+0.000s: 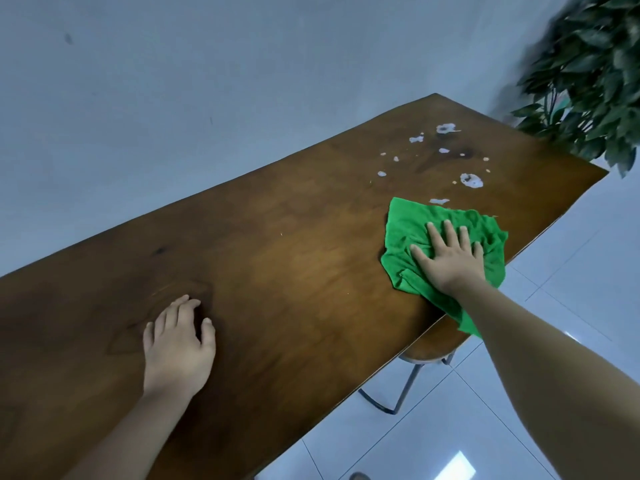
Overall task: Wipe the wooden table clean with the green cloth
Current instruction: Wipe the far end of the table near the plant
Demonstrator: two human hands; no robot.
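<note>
A long brown wooden table (277, 258) runs from near left to far right. The green cloth (415, 223) lies crumpled near the table's right edge, one corner hanging over it. My right hand (446, 258) presses flat on the cloth, fingers spread. White spills and crumbs (471, 180) dot the far end of the table, just beyond the cloth. My left hand (178, 344) rests on the bare wood at the near left, fingers slightly curled, holding nothing.
A leafy green plant (588, 74) stands past the table's far right corner. A round wooden stool with metal legs (429, 355) sits tucked under the right edge. The grey wall lies along the table's left side, white floor tiles (571, 306) to the right.
</note>
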